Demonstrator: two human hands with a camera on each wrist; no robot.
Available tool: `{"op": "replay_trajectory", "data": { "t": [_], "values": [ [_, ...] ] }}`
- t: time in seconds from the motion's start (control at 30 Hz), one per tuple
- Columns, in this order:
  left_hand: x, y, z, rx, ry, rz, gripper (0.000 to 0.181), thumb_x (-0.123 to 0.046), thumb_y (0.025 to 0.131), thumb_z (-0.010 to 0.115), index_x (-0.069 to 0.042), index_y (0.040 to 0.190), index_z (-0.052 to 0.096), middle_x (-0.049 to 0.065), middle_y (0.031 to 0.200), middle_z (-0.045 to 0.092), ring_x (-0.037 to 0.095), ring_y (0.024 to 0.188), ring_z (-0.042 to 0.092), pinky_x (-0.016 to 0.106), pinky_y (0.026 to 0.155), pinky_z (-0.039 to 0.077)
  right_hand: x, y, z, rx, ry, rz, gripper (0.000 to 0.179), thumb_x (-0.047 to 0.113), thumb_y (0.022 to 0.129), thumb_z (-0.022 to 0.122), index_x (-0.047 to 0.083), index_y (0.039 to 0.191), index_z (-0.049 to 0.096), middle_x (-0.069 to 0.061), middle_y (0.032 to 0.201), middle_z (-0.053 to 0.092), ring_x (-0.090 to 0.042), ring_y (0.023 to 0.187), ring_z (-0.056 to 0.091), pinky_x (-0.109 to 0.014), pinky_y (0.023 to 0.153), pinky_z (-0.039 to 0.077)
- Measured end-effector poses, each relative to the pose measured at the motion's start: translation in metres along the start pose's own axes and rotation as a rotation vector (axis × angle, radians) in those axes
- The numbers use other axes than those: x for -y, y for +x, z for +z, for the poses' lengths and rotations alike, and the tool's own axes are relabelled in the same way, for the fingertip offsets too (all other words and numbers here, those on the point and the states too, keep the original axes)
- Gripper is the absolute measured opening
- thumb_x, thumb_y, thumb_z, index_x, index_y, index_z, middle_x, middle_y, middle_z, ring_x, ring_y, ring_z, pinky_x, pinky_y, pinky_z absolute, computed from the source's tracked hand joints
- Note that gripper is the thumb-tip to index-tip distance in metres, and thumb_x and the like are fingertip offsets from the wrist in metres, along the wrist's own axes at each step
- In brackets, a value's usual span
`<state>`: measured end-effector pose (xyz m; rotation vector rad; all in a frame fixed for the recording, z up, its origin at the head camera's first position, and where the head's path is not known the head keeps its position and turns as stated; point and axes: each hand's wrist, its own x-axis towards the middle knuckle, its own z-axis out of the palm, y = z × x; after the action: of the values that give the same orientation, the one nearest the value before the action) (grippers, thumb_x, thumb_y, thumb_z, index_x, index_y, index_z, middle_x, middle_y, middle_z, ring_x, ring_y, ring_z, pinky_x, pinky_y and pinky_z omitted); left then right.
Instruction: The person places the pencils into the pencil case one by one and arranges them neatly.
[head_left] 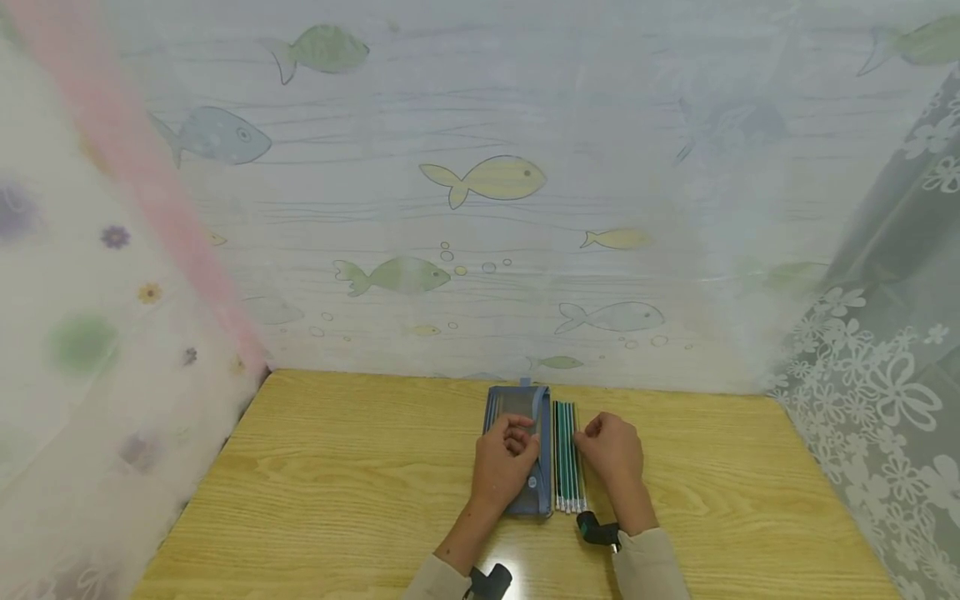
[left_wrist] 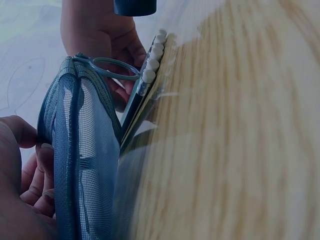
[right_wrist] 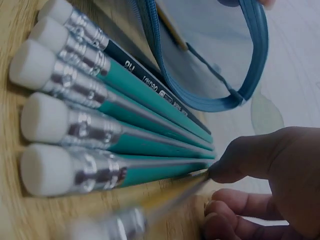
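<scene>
A blue mesh zip pouch (head_left: 534,502) lies on the table, its opening raised on the right side. My left hand (head_left: 504,462) pinches the pouch's edge between thumb and fingers, as the left wrist view shows. Right beside the pouch lies a row of pencils (head_left: 566,458), green ones (right_wrist: 145,132) and a black one (right_wrist: 150,77), their white erasers toward me. At the row's right side, my right hand (head_left: 615,450) pinches a yellow pencil (right_wrist: 172,196), blurred near its eraser. Through the pouch opening, a thin yellow-brown stick (right_wrist: 171,27) shows; its kind is unclear.
The wood-grain table (head_left: 337,467) extends to both sides of the pouch. Behind it hangs a fish-patterned curtain (head_left: 487,317); a flowered sheet (head_left: 112,375) is at left and a lace-like curtain (head_left: 892,417) at right. Black camera mounts (head_left: 596,529) sit at both wrists.
</scene>
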<state>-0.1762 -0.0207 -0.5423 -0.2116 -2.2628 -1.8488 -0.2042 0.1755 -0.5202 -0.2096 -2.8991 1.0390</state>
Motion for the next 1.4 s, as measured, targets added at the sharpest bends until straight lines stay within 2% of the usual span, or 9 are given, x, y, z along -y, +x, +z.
{"op": "replay_trajectory", "data": {
  "t": [0.1,0.17,0.23,0.33,0.53,1.03,1.4],
  "values": [
    [-0.001,0.0,0.0,-0.002,0.003,0.01,0.017,-0.012,0.097,0.076,-0.011,0.114,0.073,0.001,0.082,0.071,0.008,0.063,0.062,0.023,0.059,0.051,0.002,0.0,0.0,0.007,-0.029,0.042,0.026,0.024,0.088,0.076,0.007,0.069,0.071,-0.004,0.066,0.067,-0.019,0.054,0.057,-0.035,0.047,0.044],
    [-0.002,0.0,-0.001,-0.003,0.004,0.015,0.017,-0.012,0.097,0.076,-0.011,0.114,0.073,0.001,0.082,0.07,0.008,0.063,0.062,0.023,0.059,0.051,0.005,0.001,0.0,0.01,-0.057,0.077,0.036,0.025,0.088,0.075,0.01,0.056,0.066,0.001,0.056,0.06,-0.016,0.049,0.052,-0.032,0.043,0.039],
    [-0.003,0.0,-0.001,-0.004,0.004,0.017,0.017,-0.012,0.097,0.076,-0.011,0.114,0.073,0.001,0.082,0.07,0.008,0.063,0.062,0.023,0.059,0.051,0.007,0.0,0.0,0.011,-0.087,0.108,0.041,0.025,0.087,0.074,0.012,0.051,0.058,0.003,0.051,0.052,-0.016,0.046,0.047,-0.031,0.041,0.035],
    [-0.003,0.0,-0.001,-0.004,0.007,0.014,0.017,-0.012,0.097,0.076,-0.011,0.114,0.072,0.0,0.083,0.07,0.008,0.064,0.062,0.023,0.06,0.051,0.009,-0.001,0.0,0.02,-0.139,0.143,0.039,0.027,0.087,0.073,0.011,0.057,0.054,-0.001,0.055,0.051,-0.018,0.048,0.048,-0.032,0.041,0.035],
    [-0.001,0.0,0.0,-0.005,0.005,0.014,0.018,-0.013,0.097,0.077,-0.011,0.114,0.072,0.0,0.082,0.07,0.008,0.063,0.062,0.023,0.059,0.051,0.005,-0.002,-0.002,0.035,-0.157,0.158,0.036,0.032,0.087,0.076,0.007,0.067,0.059,-0.007,0.063,0.057,-0.022,0.052,0.053,-0.034,0.043,0.039],
    [0.0,0.0,0.0,0.0,0.002,0.011,0.018,-0.013,0.097,0.077,-0.008,0.114,0.072,0.0,0.082,0.071,0.007,0.063,0.063,0.024,0.058,0.052,0.004,-0.003,-0.01,0.051,-0.045,0.116,0.047,0.029,0.086,0.075,0.016,0.047,0.051,0.007,0.045,0.042,-0.012,0.044,0.041,-0.026,0.042,0.029],
    [0.002,0.001,-0.001,-0.002,0.0,0.021,0.018,-0.013,0.097,0.077,-0.009,0.114,0.072,0.0,0.082,0.071,0.007,0.063,0.063,0.024,0.058,0.051,0.008,0.002,-0.01,0.084,0.091,0.07,0.038,0.024,0.088,0.074,0.011,0.053,0.066,0.007,0.046,0.05,-0.012,0.046,0.045,-0.026,0.046,0.033]
  ]
}}
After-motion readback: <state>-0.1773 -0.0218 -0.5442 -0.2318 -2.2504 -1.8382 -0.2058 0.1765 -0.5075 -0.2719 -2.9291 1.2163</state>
